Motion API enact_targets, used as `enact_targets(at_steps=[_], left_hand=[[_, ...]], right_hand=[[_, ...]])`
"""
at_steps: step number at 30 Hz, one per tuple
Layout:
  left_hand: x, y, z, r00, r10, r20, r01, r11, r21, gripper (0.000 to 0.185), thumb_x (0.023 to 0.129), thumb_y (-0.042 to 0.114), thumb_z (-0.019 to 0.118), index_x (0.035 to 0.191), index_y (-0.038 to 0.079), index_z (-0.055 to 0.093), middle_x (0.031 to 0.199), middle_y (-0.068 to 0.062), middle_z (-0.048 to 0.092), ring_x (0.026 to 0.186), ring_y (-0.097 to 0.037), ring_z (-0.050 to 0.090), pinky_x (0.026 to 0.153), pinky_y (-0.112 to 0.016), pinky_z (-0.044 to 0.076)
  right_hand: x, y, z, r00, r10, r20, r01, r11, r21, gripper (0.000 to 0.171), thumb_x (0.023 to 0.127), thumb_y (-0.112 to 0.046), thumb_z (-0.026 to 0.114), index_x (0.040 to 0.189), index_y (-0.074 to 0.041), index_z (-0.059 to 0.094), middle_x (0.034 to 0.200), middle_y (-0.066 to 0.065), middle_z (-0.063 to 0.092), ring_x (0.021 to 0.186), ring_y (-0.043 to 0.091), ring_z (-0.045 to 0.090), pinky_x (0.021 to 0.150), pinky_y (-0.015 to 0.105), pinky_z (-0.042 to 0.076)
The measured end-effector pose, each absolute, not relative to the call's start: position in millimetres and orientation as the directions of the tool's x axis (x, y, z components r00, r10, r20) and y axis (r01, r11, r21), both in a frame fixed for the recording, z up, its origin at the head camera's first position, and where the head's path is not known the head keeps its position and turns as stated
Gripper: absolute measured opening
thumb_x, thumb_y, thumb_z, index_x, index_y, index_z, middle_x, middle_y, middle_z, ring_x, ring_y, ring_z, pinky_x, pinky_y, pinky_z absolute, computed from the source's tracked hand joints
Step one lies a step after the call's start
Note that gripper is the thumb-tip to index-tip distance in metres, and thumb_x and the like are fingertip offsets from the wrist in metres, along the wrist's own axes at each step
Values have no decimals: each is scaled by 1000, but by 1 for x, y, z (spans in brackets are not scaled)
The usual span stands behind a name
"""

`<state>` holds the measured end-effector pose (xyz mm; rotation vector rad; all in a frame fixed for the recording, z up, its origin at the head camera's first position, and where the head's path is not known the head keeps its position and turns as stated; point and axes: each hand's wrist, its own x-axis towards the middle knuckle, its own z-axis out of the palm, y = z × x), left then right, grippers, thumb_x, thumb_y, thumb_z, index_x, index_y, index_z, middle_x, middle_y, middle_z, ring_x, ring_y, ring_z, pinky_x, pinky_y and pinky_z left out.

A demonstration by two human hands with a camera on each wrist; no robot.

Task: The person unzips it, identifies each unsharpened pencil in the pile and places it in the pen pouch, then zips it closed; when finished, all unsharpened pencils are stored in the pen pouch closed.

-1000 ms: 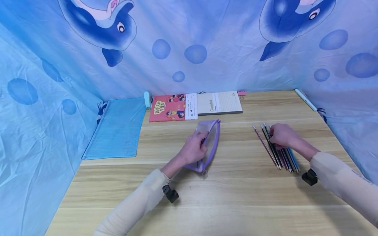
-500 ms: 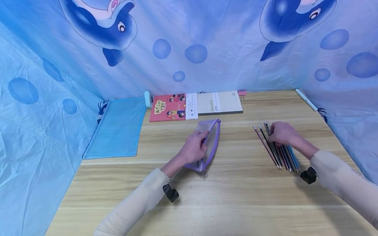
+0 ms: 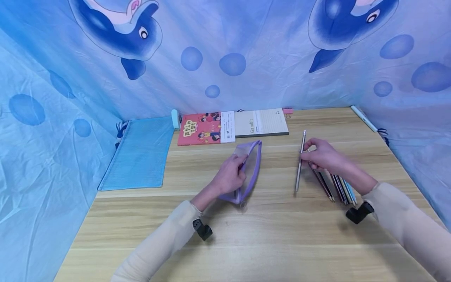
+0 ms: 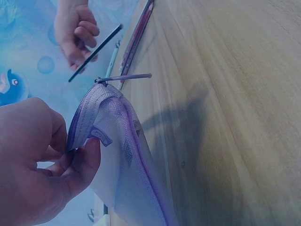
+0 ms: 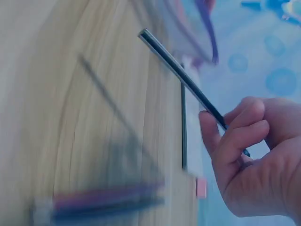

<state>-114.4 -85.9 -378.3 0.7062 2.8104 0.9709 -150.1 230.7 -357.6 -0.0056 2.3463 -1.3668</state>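
Note:
My left hand (image 3: pixel 229 176) pinches the edge of a mesh pencil pouch (image 3: pixel 256 168) with purple trim near the middle of the table. The pouch's zipped side gapes open, and in the left wrist view its zipper pull (image 4: pixel 131 76) sticks out at the top corner. To the right of it, my right hand (image 3: pixel 322 157) holds a dark pencil (image 3: pixel 298 178) between thumb and fingers, raised above the table and tilted. In the right wrist view the pencil's shaft (image 5: pixel 174 68) points toward the pouch. Several pencils (image 3: pixel 349 192) lie side by side under my right wrist, partly hidden by the hand.
A red book (image 3: pixel 201 131) and a Gambit notebook (image 3: pixel 269 122) lie along the back, with a pink binder clip (image 3: pixel 287 111) beside them. A blue mesh folder (image 3: pixel 137 156) covers the left side. A light-blue pen-like item (image 3: pixel 364 118) lies at the back right.
My right hand has taken one pencil from the row and lifted it up and to the left. My left hand keeps its grip on the pouch.

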Motion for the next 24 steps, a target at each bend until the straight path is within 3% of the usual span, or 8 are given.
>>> enact_targets(at_steps=[6,12,18,24], left_hand=[[-115,-87,-378,-884,456,105,426,689,587,65,79,-9,62,142,-8,48,93,-9,54,78,-18,50,62,-25,48],[-116,-87,-376,-884,448,131,432,678,594,62,80,-8,61,140,-8,51,92,-9,55,80,-19,50,63,-26,47],[-116,-86,-373,-895,421,148,415,663,623,59,80,-7,62,139,-4,55,86,-7,53,79,-19,49,62,-28,45],[-116,-85,-372,-897,410,166,419,667,616,55,79,-6,63,134,-1,59,84,-4,53,79,-19,48,62,-29,43]], right_hand=[[-145,190,-352,-911,-235,-339,239,370,-898,33,90,-8,61,116,0,43,76,6,69,46,7,45,41,22,35],[-144,153,-351,-897,-285,-337,264,266,-927,24,93,-6,59,110,-1,42,85,13,73,42,5,42,39,20,32],[-141,125,-353,-908,-279,-311,255,219,-942,24,92,-4,61,107,0,43,82,13,72,43,7,44,39,21,35],[-137,105,-359,-910,-279,-307,236,262,-936,22,90,-1,62,104,1,45,78,15,71,42,9,48,38,22,38]])
